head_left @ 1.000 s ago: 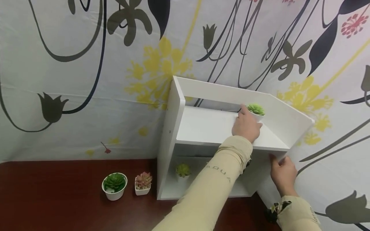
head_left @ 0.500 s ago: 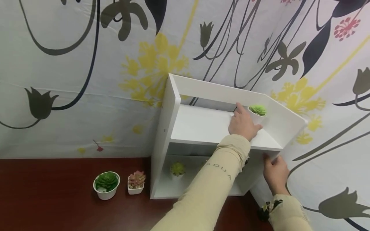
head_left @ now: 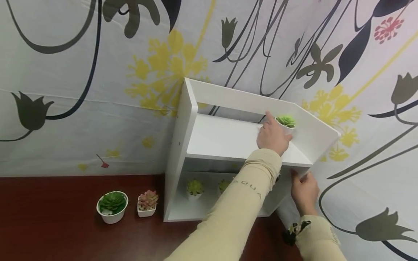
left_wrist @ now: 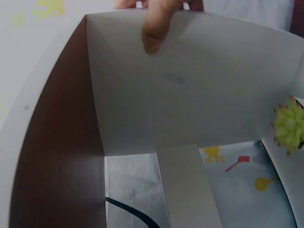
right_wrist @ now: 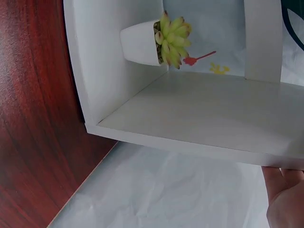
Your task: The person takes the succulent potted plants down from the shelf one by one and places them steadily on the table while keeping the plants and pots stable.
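Note:
In the head view, my left hand (head_left: 273, 136) is on the upper shelf of a white shelf unit (head_left: 225, 136). Its index finger reaches toward the back slat and its thumb is spread out, right beside a white pot with a light green succulent (head_left: 286, 122). The palm and thumb overlap that pot's left and front. My right hand (head_left: 305, 192) grips the unit's right side panel (right_wrist: 209, 114) below the upper shelf. In the left wrist view the right hand's thumb (left_wrist: 154, 35) lies on the panel's inner face, fingers over its outer side.
Small potted succulents (head_left: 195, 188) stand in the lower compartment, partly behind my left sleeve (head_left: 228, 217). On the dark red table (head_left: 49, 217), left of the unit, are a round pot with a green succulent (head_left: 112, 206) and a square pot with a pink succulent (head_left: 147, 203). Floral fabric (head_left: 98, 72) hangs behind.
The light green succulent's pot has shifted slightly right along the upper shelf, with my left hand following. My right hand keeps its hold. The whole scene slides left as the head view turns.

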A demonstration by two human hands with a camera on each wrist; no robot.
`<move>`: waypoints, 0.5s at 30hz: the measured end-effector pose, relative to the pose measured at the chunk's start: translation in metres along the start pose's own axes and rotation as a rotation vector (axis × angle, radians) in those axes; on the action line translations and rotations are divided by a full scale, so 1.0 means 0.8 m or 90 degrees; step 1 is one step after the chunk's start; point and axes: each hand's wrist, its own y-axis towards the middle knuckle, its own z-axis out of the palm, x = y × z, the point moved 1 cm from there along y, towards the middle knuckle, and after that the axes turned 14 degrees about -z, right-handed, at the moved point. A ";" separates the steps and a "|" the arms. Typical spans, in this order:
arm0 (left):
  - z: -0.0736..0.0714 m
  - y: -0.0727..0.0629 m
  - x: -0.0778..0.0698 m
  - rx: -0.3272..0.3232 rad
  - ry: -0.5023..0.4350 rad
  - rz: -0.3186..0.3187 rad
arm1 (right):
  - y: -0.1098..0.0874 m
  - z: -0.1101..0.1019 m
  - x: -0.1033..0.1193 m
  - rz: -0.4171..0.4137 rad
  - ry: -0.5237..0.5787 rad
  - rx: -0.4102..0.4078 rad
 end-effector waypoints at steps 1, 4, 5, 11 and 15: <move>0.002 0.000 0.000 0.003 0.002 0.004 | -0.001 0.001 0.000 0.000 0.001 0.001; 0.007 -0.001 -0.002 0.004 0.018 0.011 | -0.004 0.003 0.004 -0.001 0.008 0.004; 0.008 -0.001 -0.003 0.001 0.021 0.011 | -0.005 0.004 0.005 -0.001 0.013 0.011; 0.012 0.001 -0.006 -0.039 0.001 0.003 | -0.002 0.003 0.010 0.002 0.025 0.029; 0.011 -0.003 -0.007 -0.034 0.007 0.007 | 0.000 -0.002 0.008 0.016 0.021 0.041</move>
